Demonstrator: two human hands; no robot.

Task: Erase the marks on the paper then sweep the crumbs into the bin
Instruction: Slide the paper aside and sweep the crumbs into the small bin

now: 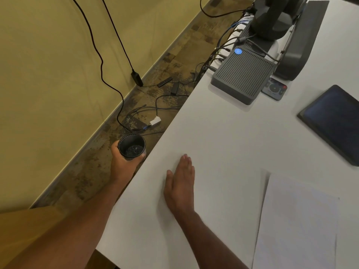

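My left hand (124,162) grips a small black round bin (132,146), held upright just off the left edge of the white table (223,136), its rim about level with the tabletop. Dark bits lie at the bin's bottom. My right hand (180,183) rests flat on the table, fingers straight and together, a short way right of the table edge and the bin. A white sheet of paper (297,220) lies at the lower right; any marks on it are too faint to tell. Crumbs on the table are too small to make out.
A grey ribbed box (242,74) with cables stands at the table's back, a small remote (274,89) beside it and a black stand base (291,35) behind. A dark tablet (334,121) lies at the right. Cables and adapters (155,121) litter the floor by the wall.
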